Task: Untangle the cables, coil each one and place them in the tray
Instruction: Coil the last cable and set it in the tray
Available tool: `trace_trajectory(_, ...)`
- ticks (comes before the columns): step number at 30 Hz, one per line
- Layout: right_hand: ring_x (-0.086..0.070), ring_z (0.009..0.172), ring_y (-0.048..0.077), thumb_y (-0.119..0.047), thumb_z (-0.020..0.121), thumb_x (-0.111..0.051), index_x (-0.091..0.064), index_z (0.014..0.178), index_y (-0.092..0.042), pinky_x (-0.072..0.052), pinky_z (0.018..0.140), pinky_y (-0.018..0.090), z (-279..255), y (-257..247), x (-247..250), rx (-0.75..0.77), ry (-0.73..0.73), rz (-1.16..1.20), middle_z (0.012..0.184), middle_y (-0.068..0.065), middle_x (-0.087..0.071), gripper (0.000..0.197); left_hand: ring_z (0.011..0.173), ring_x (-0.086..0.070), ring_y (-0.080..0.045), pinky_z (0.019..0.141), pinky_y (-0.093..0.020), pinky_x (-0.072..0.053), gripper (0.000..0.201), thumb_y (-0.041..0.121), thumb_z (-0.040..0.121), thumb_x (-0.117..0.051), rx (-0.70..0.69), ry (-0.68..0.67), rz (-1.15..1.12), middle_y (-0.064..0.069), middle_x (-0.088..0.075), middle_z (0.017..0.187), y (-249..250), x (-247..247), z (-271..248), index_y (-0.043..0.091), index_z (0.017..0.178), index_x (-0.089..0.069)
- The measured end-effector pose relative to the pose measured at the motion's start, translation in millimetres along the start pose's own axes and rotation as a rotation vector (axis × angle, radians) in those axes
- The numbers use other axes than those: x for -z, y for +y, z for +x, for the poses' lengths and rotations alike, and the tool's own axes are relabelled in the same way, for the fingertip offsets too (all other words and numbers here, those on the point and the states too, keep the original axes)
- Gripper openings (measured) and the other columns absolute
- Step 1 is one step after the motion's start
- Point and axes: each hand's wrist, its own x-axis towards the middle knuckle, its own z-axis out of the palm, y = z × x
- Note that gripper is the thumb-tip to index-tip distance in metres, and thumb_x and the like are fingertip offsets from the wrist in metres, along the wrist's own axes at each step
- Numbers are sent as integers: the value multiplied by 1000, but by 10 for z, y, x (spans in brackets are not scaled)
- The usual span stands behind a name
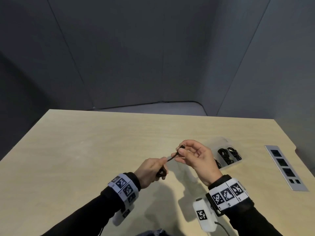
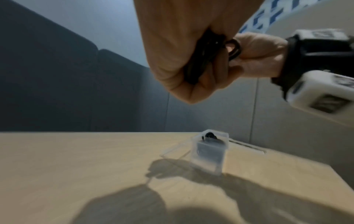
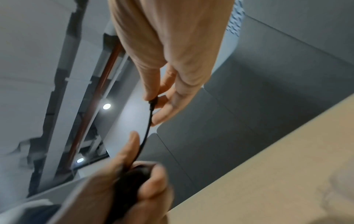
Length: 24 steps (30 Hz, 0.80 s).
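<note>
My left hand point(image 1: 151, 169) grips a coiled bundle of black cable point(image 1: 162, 172) above the table, its fingers curled round the loops point(image 2: 203, 60). A short free length of the cable point(image 1: 172, 158) runs up to my right hand point(image 1: 192, 155), whose thumb and forefinger pinch the plug end point(image 1: 182, 147). The right wrist view shows that strand point(image 3: 146, 133) stretched between the two hands. A clear plastic tray point(image 1: 226, 142) stands on the table just right of my right hand, with black coiled cables point(image 1: 225, 155) inside it.
The light wooden table point(image 1: 85, 150) spreads wide to the left and front. A grey socket panel point(image 1: 284, 167) is set into the table at the right. Dark grey wall panels stand behind the far edge.
</note>
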Motion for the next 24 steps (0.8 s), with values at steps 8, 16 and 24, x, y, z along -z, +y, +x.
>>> trace_trajectory(8, -64, 58, 26, 5, 73, -73, -63, 80, -10, -56, 63, 33, -1, 172, -174, 57, -4, -328, 70, 10, -64, 19, 64, -52, -12, 62, -25, -42, 66, 80, 64, -48, -10, -157, 10, 1, -58, 72, -2, -65, 23, 18, 78, -63)
trace_trajectory(16, -62, 69, 10, -9, 70, -80, -66, 94, -21, -54, 65, 27, 70, 177, -113, 28, -49, -569, 83, -3, -66, 30, 105, -57, -1, 88, -19, -48, 128, 21, 71, -81, 57, -321, 283, -2, -56, 124, 26, -34, -10, 20, 145, 23)
trace_trajectory(24, -45, 123, -6, -29, 81, -70, -55, 130, -27, -42, 98, 16, -89, 199, -58, 124, -491, -815, 136, -19, -49, 51, 130, -44, -32, 96, -33, -48, 151, 16, 63, -84, 155, -177, 282, -29, -33, 145, -18, 71, 66, 45, 98, 60)
